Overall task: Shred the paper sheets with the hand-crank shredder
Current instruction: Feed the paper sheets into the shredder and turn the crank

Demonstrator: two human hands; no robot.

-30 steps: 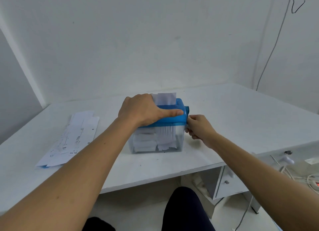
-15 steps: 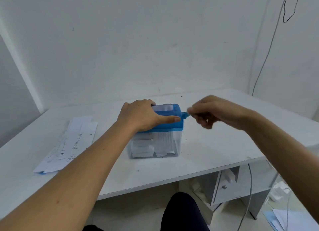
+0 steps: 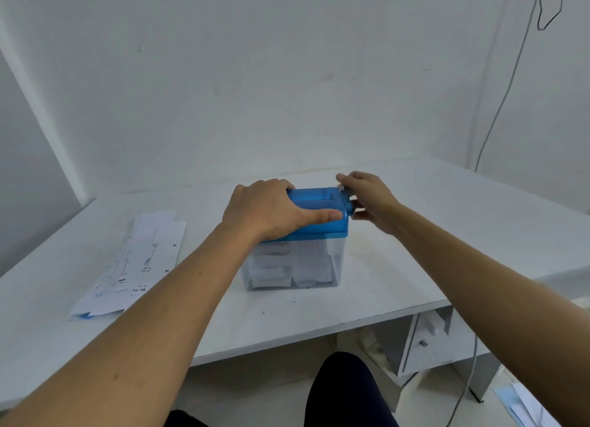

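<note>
We have one view only, worn on the head and facing forward and down across the worktop (image 3: 383, 292) toward the wall (image 3: 287, 75) at 12 o'clock. It sits close. The left forearm (image 3: 159, 315) enters from 7 o'clock and the right forearm (image 3: 479, 283) from 4 o'clock, and the shredder (image 3: 319, 209) lies near centre. The wide lens seems to bend the frame's edges.

White table (image 3: 463, 228) against a white wall (image 3: 287, 75) — grey cable (image 3: 501, 102) hanging at right.
</note>
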